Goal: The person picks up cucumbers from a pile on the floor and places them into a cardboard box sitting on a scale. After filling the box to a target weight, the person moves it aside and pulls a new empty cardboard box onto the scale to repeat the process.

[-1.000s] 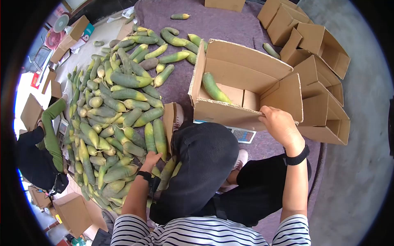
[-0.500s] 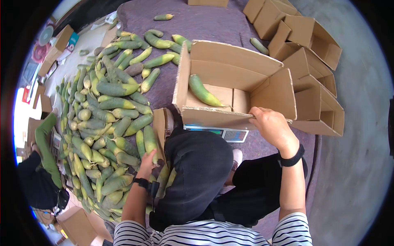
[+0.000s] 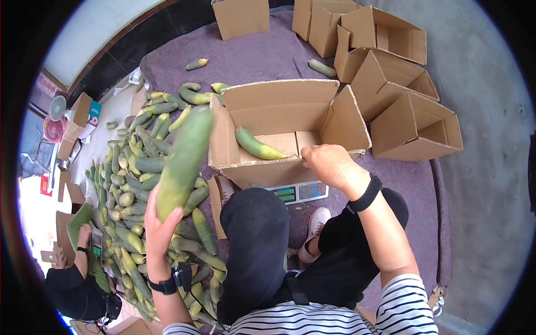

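A large green radish [image 3: 185, 159], blurred by motion, is gripped at its paler end by my left hand [image 3: 160, 223], raised over the right side of the radish pile [image 3: 131, 195]. My right hand [image 3: 329, 162] pinches the near top edge of an open cardboard box [image 3: 279, 103]. Inside that box, on its bottom, lies one green radish [image 3: 259, 146] with a yellowish end. The box rests on a scale [image 3: 301, 192], whose display and keys show in front of it.
Several empty open boxes [image 3: 416, 134] stand at the right, and another box [image 3: 241, 19] at the back. Two loose radishes [image 3: 196, 64] lie on the purple cloth [image 3: 268, 61]. A co-worker [image 3: 78, 290] sits at the far left beside the pile. My knees are before the scale.
My left hand has lifted a radish up from the pile's edge. My right hand still holds the box edge. The camera view has shifted, showing more of the back and the scale.
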A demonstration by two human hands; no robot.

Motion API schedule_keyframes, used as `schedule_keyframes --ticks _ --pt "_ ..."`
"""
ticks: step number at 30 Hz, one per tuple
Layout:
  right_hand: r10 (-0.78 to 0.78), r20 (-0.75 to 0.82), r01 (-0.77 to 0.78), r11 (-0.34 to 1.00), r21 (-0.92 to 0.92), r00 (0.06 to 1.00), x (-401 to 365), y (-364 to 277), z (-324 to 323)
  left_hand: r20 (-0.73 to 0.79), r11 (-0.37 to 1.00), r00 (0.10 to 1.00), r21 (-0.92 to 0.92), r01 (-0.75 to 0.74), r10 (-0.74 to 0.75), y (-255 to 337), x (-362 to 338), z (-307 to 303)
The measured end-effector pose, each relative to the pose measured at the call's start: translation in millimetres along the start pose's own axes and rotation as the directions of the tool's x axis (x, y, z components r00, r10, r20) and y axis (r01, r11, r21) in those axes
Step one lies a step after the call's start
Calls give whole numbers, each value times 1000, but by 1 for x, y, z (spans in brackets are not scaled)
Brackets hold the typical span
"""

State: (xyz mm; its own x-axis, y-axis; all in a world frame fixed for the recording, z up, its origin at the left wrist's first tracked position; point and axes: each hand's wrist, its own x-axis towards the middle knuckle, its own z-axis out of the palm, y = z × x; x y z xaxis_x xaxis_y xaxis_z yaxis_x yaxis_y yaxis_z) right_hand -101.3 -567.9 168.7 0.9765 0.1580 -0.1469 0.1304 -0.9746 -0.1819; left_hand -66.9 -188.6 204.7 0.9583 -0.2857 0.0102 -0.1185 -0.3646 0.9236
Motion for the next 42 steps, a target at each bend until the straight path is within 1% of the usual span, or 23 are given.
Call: schedule_keyframes --ticks 5,6,8,9,11,12,14,16,18,19,20,21,22,25,26,27,29,31,33,37,40,41,42 --pt "-40 16 40 999 4 999 -4 3 2 240 984 962 87 -155 131 41 59 75" --pt "-43 -2 43 999 -4 999 -5 4 2 224 986 968 94 -135 111 37 68 87" --pt "-33 -16 32 999 -22 999 -6 6 2 242 923 939 237 -303 246 25 77 98" --pt "-8 -13 7 1000 -24 1000 -6 5 0 230 924 945 250 -289 233 20 74 92" --pt "-18 30 19 999 -26 999 -5 4 -3 -19 869 932 368 -330 362 12 73 75" --pt "-23 31 24 1000 -19 999 -6 4 -3 -89 876 928 375 -305 361 3 66 62" --pt "-71 84 74 997 -31 994 -7 4 -3 -125 879 951 432 -205 283 -51 48 23" --pt "-30 31 32 998 -49 999 -3 5 -4 -145 911 989 411 35 28 -120 12 -8" --pt "2 -36 -5 996 -85 999 -3 4 -4 -110 800 977 560 215 -185 -190 -42 -27" --pt "-9 -30 6 996 -85 999 -5 3 -5 -70 709 908 602 368 -412 -203 -67 -26" --pt "-5 -33 2 996 -90 999 -7 2 -5 -52 699 948 663 268 -314 -237 -103 -23" --pt "-4 -35 1 995 -95 999 -7 0 -5 -40 603 881 714 355 -471 -235 -124 -13" --pt "12 -17 -13 997 -80 1000 -6 0 -4 13 568 844 746 349 -536 -253 -141 -10" --pt "37 -42 -40 997 -66 998 -6 -4 -8 -153 535 820 689 488 -551 -272 -176 0" --pt "23 -36 -25 997 -68 999 -5 -5 -9 -185 605 864 647 465 -468 -284 -182 -5" --pt "20 -46 -24 997 -69 999 -5 -6 -9 -195 601 858 641 478 -475 -284 -182 -11" --pt "14 -49 -17 997 -69 999 -3 -8 -8 -388 620 883 632 465 -266 -281 -173 -24" --pt "20 -49 -24 997 -71 999 -2 -10 -8 -407 585 892 681 440 -197 -313 -170 -51" --pt "25 -39 -28 996 -81 999 0 -12 -8 -519 549 801 593 589 -297 -329 -154 -68" --pt "37 -33 -40 996 -75 999 2 -15 -8 -518 587 806 570 575 -287 -369 -125 -81" --pt "53 -30 -55 996 -72 998 3 -14 -9 -341 625 779 467 626 -525 -389 -103 -85" --pt "48 -36 -50 997 -61 998 3 -14 -8 -331 629 783 468 620 -526 -392 -100 -84" --pt "59 -37 -61 996 -63 998 3 -14 -8 -264 562 729 492 665 -631 -388 -96 -87"
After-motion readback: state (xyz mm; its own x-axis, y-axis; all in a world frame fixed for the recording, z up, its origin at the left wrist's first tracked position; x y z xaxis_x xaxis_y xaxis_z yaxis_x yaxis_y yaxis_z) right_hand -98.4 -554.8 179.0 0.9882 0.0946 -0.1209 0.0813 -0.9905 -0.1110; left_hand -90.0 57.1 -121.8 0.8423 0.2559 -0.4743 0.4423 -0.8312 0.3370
